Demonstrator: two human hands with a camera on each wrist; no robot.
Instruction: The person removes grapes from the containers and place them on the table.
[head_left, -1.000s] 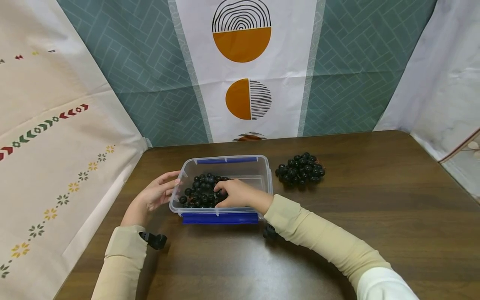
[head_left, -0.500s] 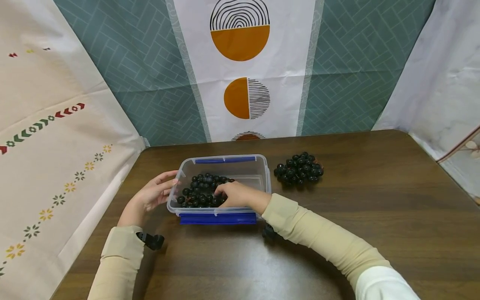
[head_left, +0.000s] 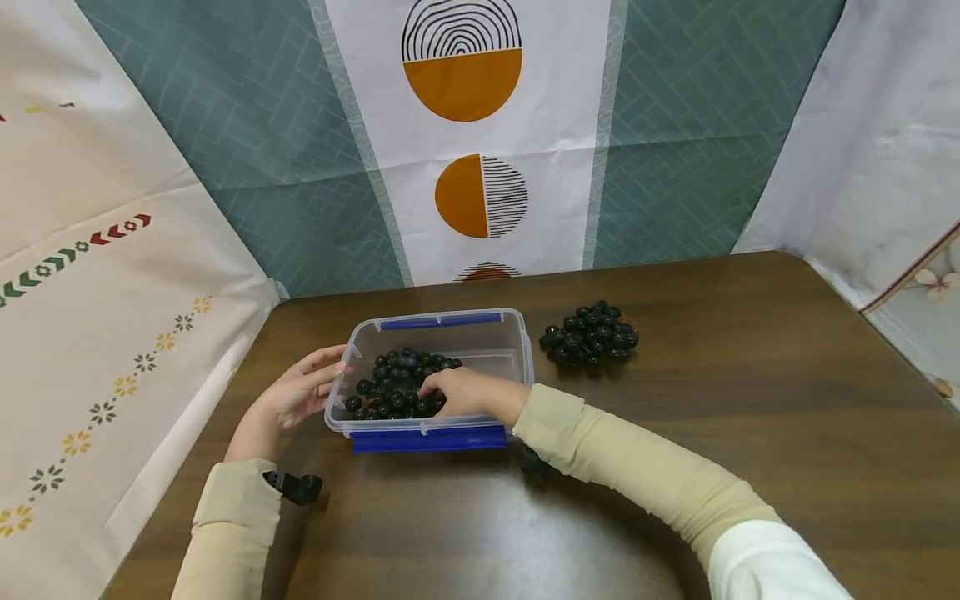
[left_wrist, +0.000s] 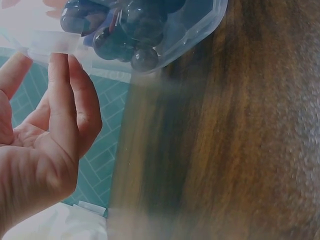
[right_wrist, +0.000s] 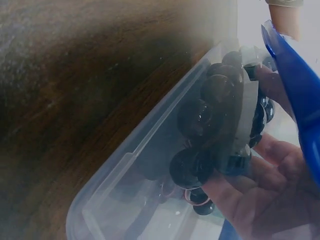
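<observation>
Head view: a clear rectangular plastic container with blue latches (head_left: 431,423) sits left of centre in the frame, lidless, on a dark brown wood-grained table (head_left: 450,517).
Grapes inside: a bunch of round, glossy black grapes (head_left: 401,364) lies in the container's left and near part.
Right hand: the right hand (head_left: 468,392) reaches in across the container's right side, its grip curled round grapes; through the cloudy plastic of the right wrist view, how firmly is hard to tell.
Left hand: the left hand (head_left: 296,393) touches the container's left end with nearly straight fingers, a loose grip not wrapped round it.
Bruising risk: squeezing too hard could split a grape or pull it off its stem.
Sliding risk: a sideways push inside could shift the light container, since the left fingers only steady one end.
Snag risk: lifting out low, the right wrist could catch the rim and tip the container.
Grapes outside: a second glossy black bunch (head_left: 588,335), right of the container, could be knocked and shed loose grapes if the right arm swings wide.
</observation>
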